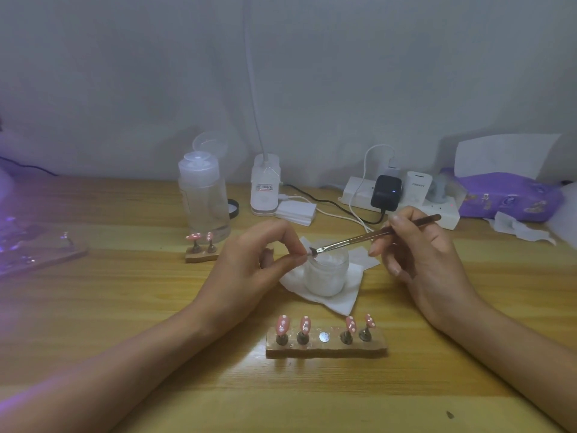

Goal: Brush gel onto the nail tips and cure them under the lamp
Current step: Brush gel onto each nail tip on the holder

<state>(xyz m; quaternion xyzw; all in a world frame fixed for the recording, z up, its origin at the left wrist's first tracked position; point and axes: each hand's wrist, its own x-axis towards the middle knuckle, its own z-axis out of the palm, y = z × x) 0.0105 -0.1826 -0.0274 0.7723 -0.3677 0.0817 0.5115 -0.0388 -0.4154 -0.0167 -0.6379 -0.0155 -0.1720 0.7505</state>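
Four pink nail tips are seated upright on the wooden stand, its middle seat bare; a small piece, not identifiable, is pinched in the left hand over the open jar on the tabletop. The brush is gripped in the right hand, its long axis slanted down-left until its tip meets the pinched piece; any stroke is judged to run along that line.

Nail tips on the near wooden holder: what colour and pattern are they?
Pink nail tips with small white spots; the head view shows them best.
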